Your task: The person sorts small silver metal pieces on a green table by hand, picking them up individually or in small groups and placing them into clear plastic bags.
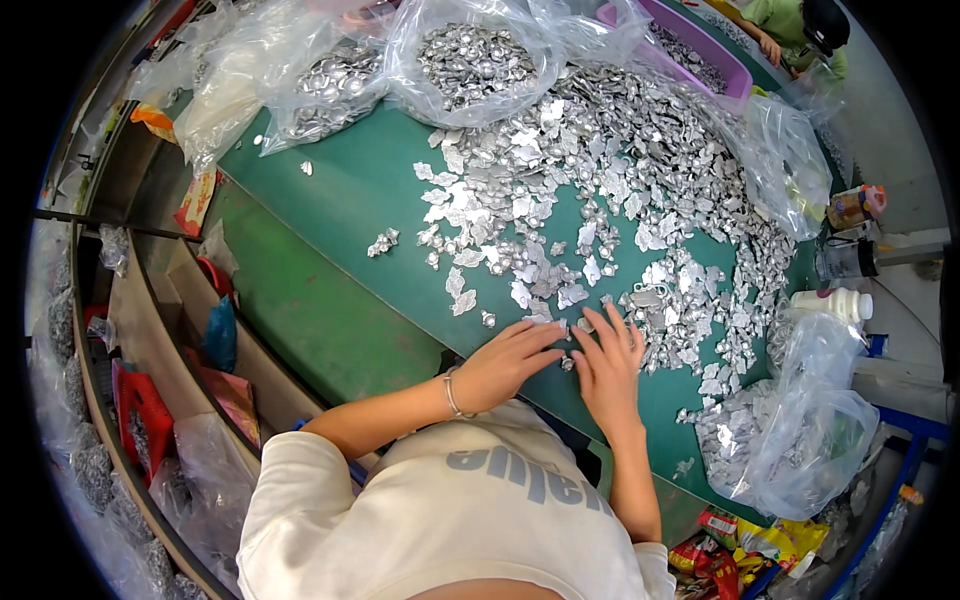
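Both my hands are at the near edge of a heap of small silver metal pieces (600, 170) spread over a green table. My left hand (503, 366), with a bracelet at the wrist, lies low over the tabletop. Its fingers stretch to the right, thumb apart, and the tips touch or nearly touch a few small pieces. Beside it, my right hand (608, 372) has its fingers spread and pointing away from me, tips among the same pieces. Neither hand shows a piece gripped, though the fingertips partly hide what lies under them.
Clear plastic bags of metal pieces stand at the back (475, 65) and at the right edge (745, 440). A purple tub (735, 75) is at the far right, near a person in green (790, 30). A white bottle (838, 304) stands right. Cardboard-walled compartments (190, 330) line the left.
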Available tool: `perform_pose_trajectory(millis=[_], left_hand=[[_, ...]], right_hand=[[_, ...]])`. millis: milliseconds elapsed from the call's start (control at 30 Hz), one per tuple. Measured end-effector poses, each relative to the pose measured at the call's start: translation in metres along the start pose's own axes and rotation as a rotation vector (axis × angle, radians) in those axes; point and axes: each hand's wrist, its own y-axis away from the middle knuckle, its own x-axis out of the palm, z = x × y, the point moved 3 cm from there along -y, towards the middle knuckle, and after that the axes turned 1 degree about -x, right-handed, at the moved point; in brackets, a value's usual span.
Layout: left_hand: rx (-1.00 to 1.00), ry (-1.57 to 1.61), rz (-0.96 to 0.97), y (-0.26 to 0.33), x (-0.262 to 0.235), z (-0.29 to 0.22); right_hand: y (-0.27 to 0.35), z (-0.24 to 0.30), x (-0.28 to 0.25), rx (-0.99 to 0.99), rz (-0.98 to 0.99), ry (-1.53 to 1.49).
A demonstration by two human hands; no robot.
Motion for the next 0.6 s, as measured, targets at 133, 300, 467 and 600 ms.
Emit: perform_pose_trajectory(millis=[133,300,467,600], left_hand=[[-0.118,-0.099,-0.114,0.0,-0.015,0.016],[-0.212,-0.342,-0.081,-0.011,-0.027,0.021],[-0.159,-0.254,-0.199,-0.003,-0.04,0.023],[-0.157,-0.255,-0.03,-0.017,-0.024,0.019]], right_hand=[[0.02,-0.008,-0.005,0.105,-0.071,-0.153],[0.027,0.017,0.012,0.059,0.072,-0.203],[0.017,0.02,0.011,0.053,0.005,-0.322],[0.009,0.023,0.027,-0.035,0.096,-0.199]])
